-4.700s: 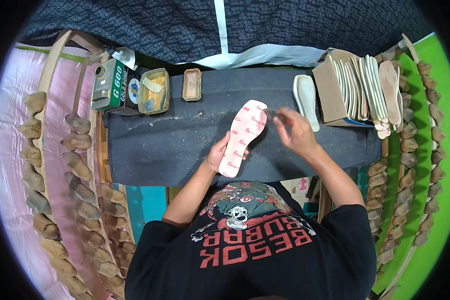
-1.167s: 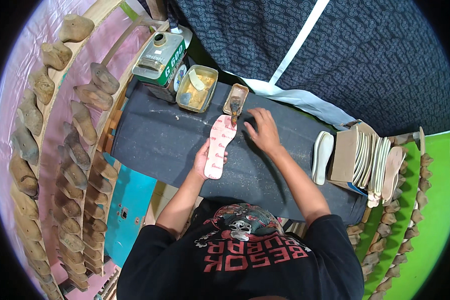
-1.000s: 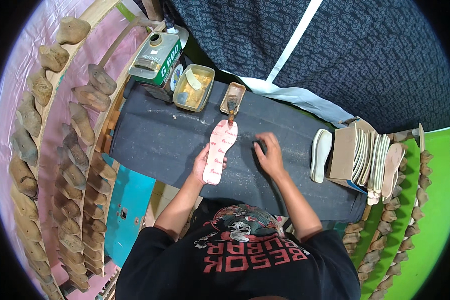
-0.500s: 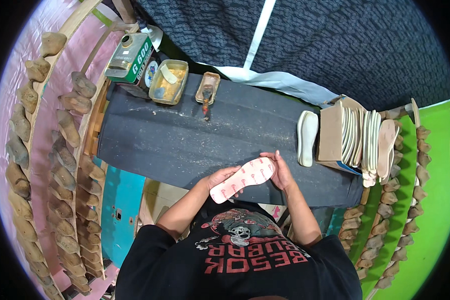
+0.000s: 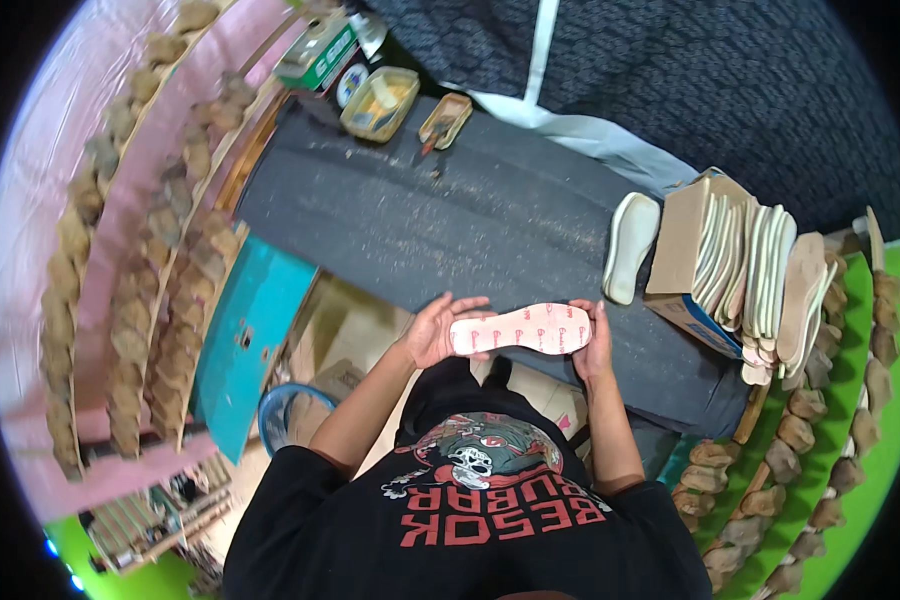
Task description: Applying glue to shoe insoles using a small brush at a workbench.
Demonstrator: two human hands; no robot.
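A pale shoe insole (image 5: 520, 330) with rows of red print lies level in front of me, just past the near edge of the dark worktable. My right hand (image 5: 596, 345) grips its broad end, fingers curled round the rim. At the narrow end, my left hand (image 5: 433, 332) is open, palm up with fingers stretched out. That end lies against its fingers and partly hides them.
The dark-covered worktable (image 5: 400, 220) bears a metal can (image 5: 315, 55), a tub of yellowish paste (image 5: 380, 105) and a small tray with a brush (image 5: 444, 122). Right are white soles (image 5: 631, 250) and a filled carton (image 5: 678, 240). Racks of shoe lasts (image 5: 175, 210) flank me.
The insole has turned from slanting to nearly level and moved slightly right. My left hand's fingers have spread from their hold. The view has tilted, showing a blue basin at lower left.
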